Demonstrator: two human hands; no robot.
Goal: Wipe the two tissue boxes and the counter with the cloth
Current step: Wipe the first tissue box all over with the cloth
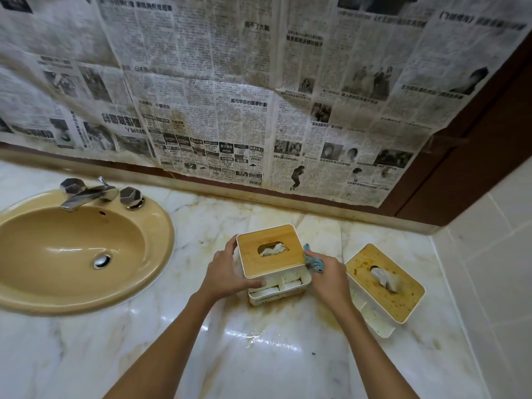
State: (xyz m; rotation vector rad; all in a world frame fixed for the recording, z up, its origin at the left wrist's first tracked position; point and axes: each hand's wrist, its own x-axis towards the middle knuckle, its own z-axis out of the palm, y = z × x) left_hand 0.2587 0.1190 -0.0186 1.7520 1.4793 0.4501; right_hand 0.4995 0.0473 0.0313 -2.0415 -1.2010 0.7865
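Observation:
Two white tissue boxes with wooden lids stand on the marble counter (259, 355). The nearer tissue box (270, 251) is in the middle, with tissue poking from its slot and small compartments at its front. My left hand (230, 272) grips its left side, thumb across the front. My right hand (331, 280) presses a blue cloth (313, 263) against the box's right side. The second tissue box (385, 286) stands to the right, its lid spotted with brown stains. Yellowish stains mark the counter around both boxes.
A tan oval sink (72, 254) with a chrome faucet (89, 194) is set into the counter on the left. Newspaper sheets (230, 96) cover the wall behind. A tiled wall (489, 254) closes the right side, next to the second box.

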